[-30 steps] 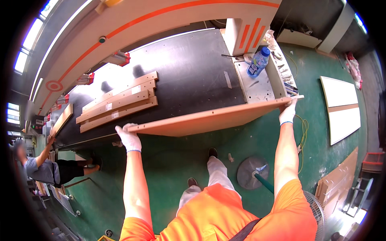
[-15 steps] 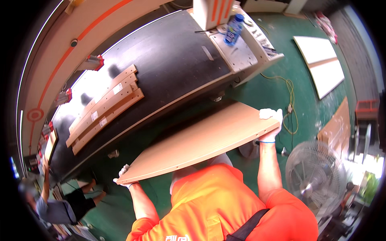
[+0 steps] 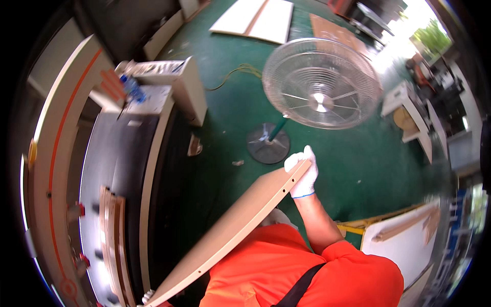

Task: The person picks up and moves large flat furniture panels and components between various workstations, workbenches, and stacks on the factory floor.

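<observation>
A wood-grain board (image 3: 243, 212) with drilled holes along its near edge slants from the lower left to the centre of the frame, its upper-right end gripped by the gloved right hand (image 3: 307, 180) and its lower-left end by the gloved left hand (image 3: 147, 295), of which little more than fingertips shows. Above the right hand stands a pedestal fan (image 3: 321, 102); at left, a black-topped workbench (image 3: 134, 151) bears drilled wooden slats (image 3: 111, 235) and, toward the upper left, a blue-capped bottle (image 3: 134, 90).
</observation>
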Available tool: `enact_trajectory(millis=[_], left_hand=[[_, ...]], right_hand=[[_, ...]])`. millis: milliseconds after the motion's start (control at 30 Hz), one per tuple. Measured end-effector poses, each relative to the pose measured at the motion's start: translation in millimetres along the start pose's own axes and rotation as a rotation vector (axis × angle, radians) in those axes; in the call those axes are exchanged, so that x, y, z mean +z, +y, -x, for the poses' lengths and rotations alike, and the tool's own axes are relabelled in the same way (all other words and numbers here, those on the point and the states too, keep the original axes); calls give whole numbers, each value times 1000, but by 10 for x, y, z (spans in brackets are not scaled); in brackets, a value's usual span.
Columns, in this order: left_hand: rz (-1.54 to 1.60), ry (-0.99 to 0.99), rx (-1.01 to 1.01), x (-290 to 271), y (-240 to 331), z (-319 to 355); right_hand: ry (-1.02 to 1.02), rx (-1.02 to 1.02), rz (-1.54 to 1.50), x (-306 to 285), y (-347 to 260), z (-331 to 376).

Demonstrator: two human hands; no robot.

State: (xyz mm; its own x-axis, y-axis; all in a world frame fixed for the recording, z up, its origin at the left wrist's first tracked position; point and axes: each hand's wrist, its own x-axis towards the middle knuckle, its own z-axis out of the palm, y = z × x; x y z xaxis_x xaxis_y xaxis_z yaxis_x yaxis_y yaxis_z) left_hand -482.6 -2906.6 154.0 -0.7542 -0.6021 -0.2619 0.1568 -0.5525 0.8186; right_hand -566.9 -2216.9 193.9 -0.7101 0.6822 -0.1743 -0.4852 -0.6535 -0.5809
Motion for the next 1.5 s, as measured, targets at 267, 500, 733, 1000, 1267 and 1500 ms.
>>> enact_trajectory(millis=[267,500,733,1000,1267,1500], left_hand=[[-144,2,-280,1940,-1273,452],[-67,-513,-401,2859,-2588,1300],[-92,-295,-537,3798,-3377,2938],[-67,-339,-770,4344,-4631,4041],[-152,-435,-776,4914,-5459,5422],[-194,-377,-693,5487,-5870,6635]], right_hand=[[359,-376,-154,-1595,-1990,737],[465,-594,-257,-2769,-3658,904],[500,-756,-44,-3258,-5129,639],[599,-899,155,-4150,-6291,442],[756,-894,102,-5337,-7149,261],[947,-837,-14,-6458,-7685,338]])
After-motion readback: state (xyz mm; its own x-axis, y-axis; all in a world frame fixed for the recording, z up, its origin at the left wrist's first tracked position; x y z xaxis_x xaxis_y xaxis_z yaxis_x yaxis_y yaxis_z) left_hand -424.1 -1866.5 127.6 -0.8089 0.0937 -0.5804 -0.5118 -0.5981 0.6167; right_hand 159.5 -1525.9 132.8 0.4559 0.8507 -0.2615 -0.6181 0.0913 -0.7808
